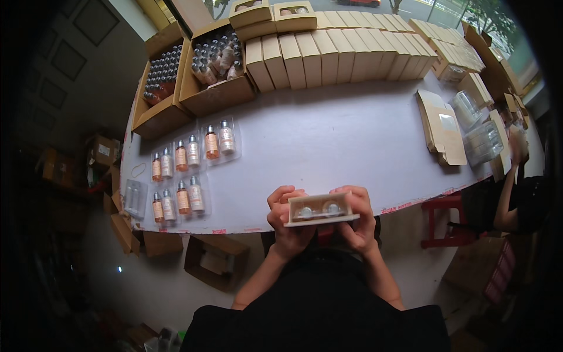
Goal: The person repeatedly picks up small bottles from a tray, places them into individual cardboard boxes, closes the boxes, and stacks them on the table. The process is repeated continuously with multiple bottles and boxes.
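Between my hands is a kraft cardboard box [325, 218] with its top end facing up at me. Through that end show two silver bottle caps [333, 208] in a clear plastic tray. My left hand [286, 220] grips the box's left side, and my right hand [358, 215] grips its right side. Both hold it just over the table's front edge. To the left lie several clear trays, each with an orange bottle [211, 143] and a white bottle [226, 138]. Parts of my fingers are hidden behind the box.
Two open cartons of bottles, one carton [220, 94] nearer the middle, stand at the back left. A row of kraft boxes [327, 59] lines the back. Flat box blanks [440, 127] and empty clear trays [484, 143] lie right, near another person's arm [506, 198]. A red stool [448, 220] stands below.
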The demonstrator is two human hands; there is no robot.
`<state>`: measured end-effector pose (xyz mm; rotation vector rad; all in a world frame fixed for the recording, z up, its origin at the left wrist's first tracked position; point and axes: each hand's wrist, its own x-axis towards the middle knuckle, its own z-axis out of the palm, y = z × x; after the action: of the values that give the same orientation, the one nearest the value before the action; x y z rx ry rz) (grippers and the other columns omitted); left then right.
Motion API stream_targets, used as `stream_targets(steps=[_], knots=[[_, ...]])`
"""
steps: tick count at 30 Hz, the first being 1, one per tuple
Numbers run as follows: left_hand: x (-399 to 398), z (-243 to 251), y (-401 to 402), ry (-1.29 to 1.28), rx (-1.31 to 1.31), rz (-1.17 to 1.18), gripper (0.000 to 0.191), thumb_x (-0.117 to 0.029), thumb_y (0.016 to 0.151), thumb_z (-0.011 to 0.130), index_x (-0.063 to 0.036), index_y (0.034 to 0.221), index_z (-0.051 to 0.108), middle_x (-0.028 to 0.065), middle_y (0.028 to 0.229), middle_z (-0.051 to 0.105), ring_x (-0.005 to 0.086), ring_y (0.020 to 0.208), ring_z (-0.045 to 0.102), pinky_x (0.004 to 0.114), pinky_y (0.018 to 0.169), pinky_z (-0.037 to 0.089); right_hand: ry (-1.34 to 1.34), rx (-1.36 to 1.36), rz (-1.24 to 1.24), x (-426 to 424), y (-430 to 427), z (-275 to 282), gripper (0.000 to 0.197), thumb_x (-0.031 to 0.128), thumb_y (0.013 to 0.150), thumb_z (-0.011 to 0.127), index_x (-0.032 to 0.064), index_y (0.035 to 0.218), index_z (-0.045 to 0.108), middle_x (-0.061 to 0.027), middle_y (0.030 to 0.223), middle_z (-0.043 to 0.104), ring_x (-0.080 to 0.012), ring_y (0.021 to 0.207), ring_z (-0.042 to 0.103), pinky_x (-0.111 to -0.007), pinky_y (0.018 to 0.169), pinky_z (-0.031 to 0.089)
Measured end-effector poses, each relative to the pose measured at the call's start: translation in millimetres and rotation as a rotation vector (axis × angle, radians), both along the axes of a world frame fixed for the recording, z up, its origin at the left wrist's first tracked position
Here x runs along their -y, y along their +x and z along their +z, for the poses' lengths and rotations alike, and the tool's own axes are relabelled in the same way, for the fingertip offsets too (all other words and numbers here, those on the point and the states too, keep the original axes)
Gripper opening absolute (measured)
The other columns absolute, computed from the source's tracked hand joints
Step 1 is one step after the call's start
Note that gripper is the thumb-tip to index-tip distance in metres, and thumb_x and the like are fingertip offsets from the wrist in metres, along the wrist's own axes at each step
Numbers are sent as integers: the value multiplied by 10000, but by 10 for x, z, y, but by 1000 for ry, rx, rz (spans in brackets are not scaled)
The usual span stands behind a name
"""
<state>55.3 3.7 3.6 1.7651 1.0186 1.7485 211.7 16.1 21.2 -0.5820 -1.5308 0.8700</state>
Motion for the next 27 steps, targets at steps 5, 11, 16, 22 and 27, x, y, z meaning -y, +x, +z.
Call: stream_targets(steps=[5,11,16,22,27], knots=[[9,-106,65,138,40,3,349,-315,837,605,-100,1000,384,192,1061,414,265,935,479,422,824,443,32,-33,-28,72,-119,64,197,193,805,634,53,912,543,-202,1082,527,-246,903,555,-316,745,459],[87,184,149,-165,222,57,362,-394,916,401,-36,962,366,189,1074,424,212,947,442,356,841,377,-333,-291,-294,114,-394,287,138,161,849,527,26,862,544,-175,950,553,-198,795,536,-297,691,442],[82,373,50,-423,227,-3,420,-338,850,386,8,1087,416,131,1019,438,180,914,438,324,843,373,-287,82,-201,-24,-188,367,212,66,723,564,-18,917,553,-128,877,559,-230,802,556,-302,725,450],[45,276,28,-231,235,-93,316,-305,882,410,-8,980,454,143,981,481,202,892,480,323,809,407,-266,43,-138,6,-158,337,175,119,743,621,-7,851,566,-120,858,577,-217,791,555,-297,695,449],[-5,255,33,1,211,-84,267,-272,931,395,-16,948,468,158,960,511,206,861,506,315,776,430,24,-68,-91,-81,-188,229,153,138,782,613,2,832,564,-144,885,580,-205,777,545,-299,682,445]])
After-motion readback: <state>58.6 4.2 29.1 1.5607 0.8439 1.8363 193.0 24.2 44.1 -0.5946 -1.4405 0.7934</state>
